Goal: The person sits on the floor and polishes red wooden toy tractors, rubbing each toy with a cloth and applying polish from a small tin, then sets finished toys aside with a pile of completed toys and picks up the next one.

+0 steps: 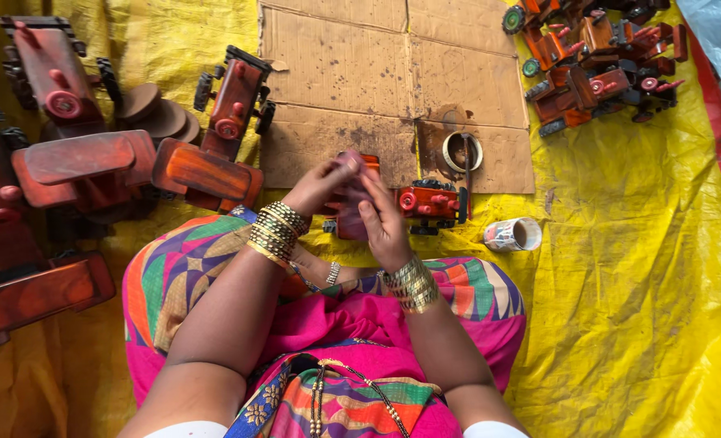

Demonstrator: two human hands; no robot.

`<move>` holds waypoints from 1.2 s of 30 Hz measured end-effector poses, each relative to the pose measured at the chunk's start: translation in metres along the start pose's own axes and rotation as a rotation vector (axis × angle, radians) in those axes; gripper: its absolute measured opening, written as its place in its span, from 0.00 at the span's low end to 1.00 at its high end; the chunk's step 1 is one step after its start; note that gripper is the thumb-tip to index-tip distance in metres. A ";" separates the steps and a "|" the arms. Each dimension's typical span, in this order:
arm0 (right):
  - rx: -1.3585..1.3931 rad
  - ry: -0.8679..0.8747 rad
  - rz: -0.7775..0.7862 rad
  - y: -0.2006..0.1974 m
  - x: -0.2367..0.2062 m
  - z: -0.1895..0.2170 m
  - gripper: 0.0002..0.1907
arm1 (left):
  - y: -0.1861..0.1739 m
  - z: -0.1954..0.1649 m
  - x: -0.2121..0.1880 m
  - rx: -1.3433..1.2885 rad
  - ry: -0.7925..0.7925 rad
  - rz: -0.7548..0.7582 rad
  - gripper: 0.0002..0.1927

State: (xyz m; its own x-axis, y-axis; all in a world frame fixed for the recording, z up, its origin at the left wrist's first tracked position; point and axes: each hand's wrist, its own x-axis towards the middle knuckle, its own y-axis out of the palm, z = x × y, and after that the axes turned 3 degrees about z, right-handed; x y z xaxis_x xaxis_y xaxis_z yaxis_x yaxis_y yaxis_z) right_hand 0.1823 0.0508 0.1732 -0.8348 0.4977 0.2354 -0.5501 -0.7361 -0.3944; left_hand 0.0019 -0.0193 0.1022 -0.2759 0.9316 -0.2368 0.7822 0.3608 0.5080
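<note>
Both my hands meet over a small red wooden toy vehicle just in front of my knees. My left hand grips its upper left side, with a pinkish scrap at the fingertips. My right hand clasps its right side, fingers wrapped around the body. Both wrists carry stacks of gold bangles. A second small red toy tractor stands on the ground right beside my right hand. My lap is covered in bright pink and multicoloured cloth.
A flattened cardboard sheet lies on the yellow tarp ahead, with a small round tin on it. A tipped paper cup lies to the right. Large red wooden tractors crowd the left; a pile of small ones sits top right.
</note>
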 end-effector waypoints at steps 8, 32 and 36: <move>-0.671 0.007 -0.053 0.017 0.025 -0.050 0.24 | -0.033 0.026 0.022 0.704 0.388 -0.713 0.25; -0.593 -0.100 -0.114 0.036 0.019 -0.065 0.25 | -0.008 0.040 0.020 1.849 0.187 0.113 0.14; -0.586 -0.088 -0.129 0.040 0.019 -0.071 0.25 | -0.012 0.045 0.028 1.968 -0.015 0.155 0.12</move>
State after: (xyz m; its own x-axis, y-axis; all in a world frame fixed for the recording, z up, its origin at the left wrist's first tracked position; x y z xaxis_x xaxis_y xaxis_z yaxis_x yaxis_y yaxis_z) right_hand 0.1464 0.0635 0.0992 -0.7748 0.5081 0.3762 -0.5635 -0.2852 -0.7754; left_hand 0.0105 0.0006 0.0520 -0.1602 0.9404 -0.3000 0.2280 -0.2604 -0.9382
